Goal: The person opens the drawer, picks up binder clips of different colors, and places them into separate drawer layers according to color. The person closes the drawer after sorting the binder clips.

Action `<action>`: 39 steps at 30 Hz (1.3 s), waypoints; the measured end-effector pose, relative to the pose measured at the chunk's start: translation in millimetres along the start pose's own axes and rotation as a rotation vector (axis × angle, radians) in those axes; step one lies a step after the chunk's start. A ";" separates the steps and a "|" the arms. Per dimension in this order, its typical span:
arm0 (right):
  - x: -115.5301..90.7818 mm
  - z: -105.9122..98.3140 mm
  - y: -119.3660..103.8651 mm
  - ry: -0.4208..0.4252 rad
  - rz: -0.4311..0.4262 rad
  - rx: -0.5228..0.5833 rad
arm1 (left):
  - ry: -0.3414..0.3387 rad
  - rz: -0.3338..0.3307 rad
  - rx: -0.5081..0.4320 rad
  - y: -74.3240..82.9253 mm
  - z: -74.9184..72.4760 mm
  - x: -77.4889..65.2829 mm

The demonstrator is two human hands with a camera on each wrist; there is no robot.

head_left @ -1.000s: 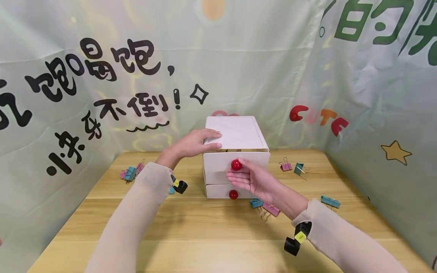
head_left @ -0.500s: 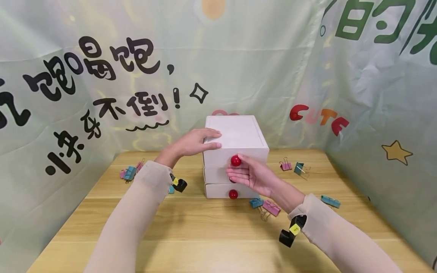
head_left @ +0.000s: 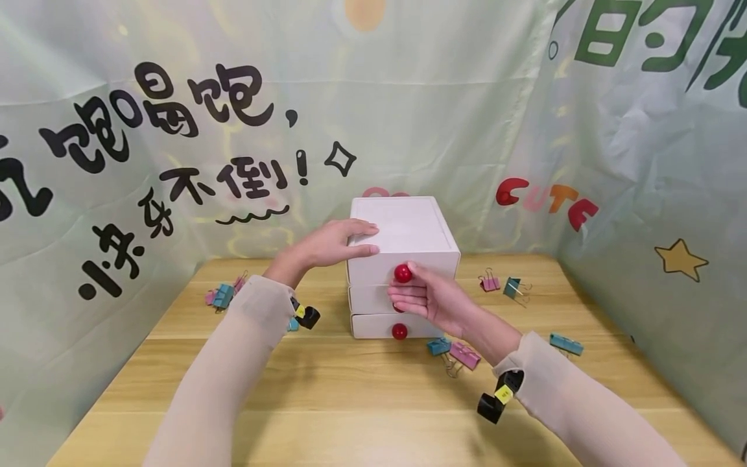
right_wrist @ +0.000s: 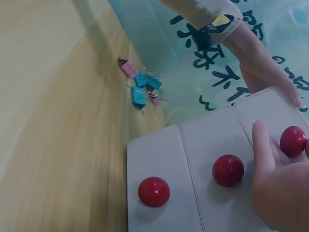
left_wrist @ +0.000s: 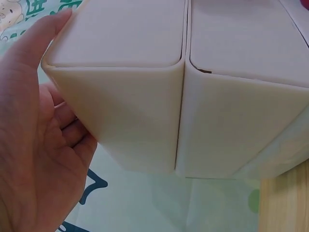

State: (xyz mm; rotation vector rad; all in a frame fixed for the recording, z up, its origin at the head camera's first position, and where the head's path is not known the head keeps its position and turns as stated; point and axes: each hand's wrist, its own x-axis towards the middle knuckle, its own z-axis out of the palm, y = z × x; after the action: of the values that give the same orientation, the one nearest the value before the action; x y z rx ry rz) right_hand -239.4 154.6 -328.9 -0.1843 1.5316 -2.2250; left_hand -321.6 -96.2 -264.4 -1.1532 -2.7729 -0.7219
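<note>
A white box with three stacked drawers (head_left: 403, 227) stands on the table. My left hand (head_left: 335, 243) rests over its upper left edge, fingers on the lid and thumb along the front edge. In the left wrist view, that hand (left_wrist: 43, 121) lies against the box's top, beside the pale side wall (left_wrist: 120, 111). My right hand (head_left: 440, 301) holds the top drawer's red knob (head_left: 403, 273) between thumb and fingers; the other fingers extend below it, mostly hiding the middle knob. The right wrist view shows the middle knob (right_wrist: 228, 170) and bottom knob (right_wrist: 154, 192) uncovered.
Blue and pink binder clips lie about the wooden table (head_left: 350, 415): a cluster (head_left: 222, 296) at the left, a pair (head_left: 452, 353) by the box's front right corner, a blue one (head_left: 566, 344) farther right. Printed cloth (head_left: 438, 130) hangs behind and at the sides.
The top drawer, pulled out a second ago with a gap under the lid, is now pushed in flush. My right hand moved slightly away from me with it; the left hand stayed put.
</note>
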 end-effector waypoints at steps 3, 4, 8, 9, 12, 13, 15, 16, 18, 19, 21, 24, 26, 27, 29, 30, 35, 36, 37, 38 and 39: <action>-3.8 -2.4 1.2 0.034 -0.003 -0.050 | 0.006 -0.002 0.002 0.8 0.3 -0.3; -5.6 -3.9 1.5 0.043 -0.005 -0.070 | 0.006 -0.001 0.003 0.8 0.3 -0.3; -11.9 -12.2 3.8 0.056 -0.007 -0.117 | 0.009 -0.005 0.011 0.2 0.8 -0.1; -13.2 -14.7 4.9 0.055 -0.005 -0.125 | 0.011 -0.005 0.014 -0.4 1.0 0.1; -16.2 -21.0 9.7 0.064 0.012 -0.136 | 0.019 -0.003 0.026 -1.2 1.4 1.1; -16.8 -23.0 11.8 0.066 0.016 -0.144 | 0.021 -0.001 0.028 -1.4 1.5 1.4; -17.7 -26.4 16.6 0.062 0.023 -0.157 | 0.022 0.000 0.032 -1.6 1.4 1.6; -17.9 -27.5 19.3 0.064 0.026 -0.158 | 0.023 0.001 0.032 -1.4 1.2 1.5; -17.8 -29.6 24.8 0.056 0.035 -0.167 | 0.022 0.002 0.034 -1.8 1.0 1.4; -17.6 -30.2 27.6 0.050 0.041 -0.173 | 0.022 0.001 0.032 -2.0 1.1 1.3; -17.4 -30.5 32.6 0.039 0.057 -0.178 | 0.021 0.001 0.032 -2.2 1.1 1.2; -15.6 -29.7 38.1 0.021 0.084 -0.180 | 0.019 -0.004 0.026 -2.2 1.5 1.5; -12.5 -28.7 40.6 0.016 0.095 -0.172 | 0.019 -0.006 0.022 -2.0 1.9 1.3; -10.4 -28.1 41.5 0.019 0.100 -0.159 | 0.019 -0.007 0.022 -1.7 2.1 1.2; -5.9 -26.4 43.0 0.030 0.103 -0.123 | 0.022 -0.010 0.017 -1.5 2.3 1.4; -3.4 -25.3 43.7 0.036 0.103 -0.105 | 0.024 -0.011 0.015 -1.4 2.3 1.6; 7.0 -19.3 48.8 0.024 0.105 -0.044 | 0.028 -0.018 0.016 -2.6 2.3 2.7; 8.3 -18.3 49.9 0.020 0.105 -0.041 | 0.029 -0.018 0.015 -2.7 2.1 2.8; 9.4 -17.6 50.9 0.017 0.104 -0.041 | 0.029 -0.019 0.013 -2.8 2.1 2.7; 10.1 -17.2 51.9 0.017 0.101 -0.042 | 0.029 -0.019 0.011 -2.7 2.0 2.5; 10.5 -16.9 52.6 0.019 0.097 -0.041 | 0.029 -0.019 0.009 -2.8 2.0 2.3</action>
State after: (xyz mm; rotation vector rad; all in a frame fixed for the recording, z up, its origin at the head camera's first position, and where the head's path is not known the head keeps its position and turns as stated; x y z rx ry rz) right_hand -240.4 149.1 -384.9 -0.0990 1.5628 -2.1274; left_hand -324.9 -95.5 -266.8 -1.1067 -2.7641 -0.7216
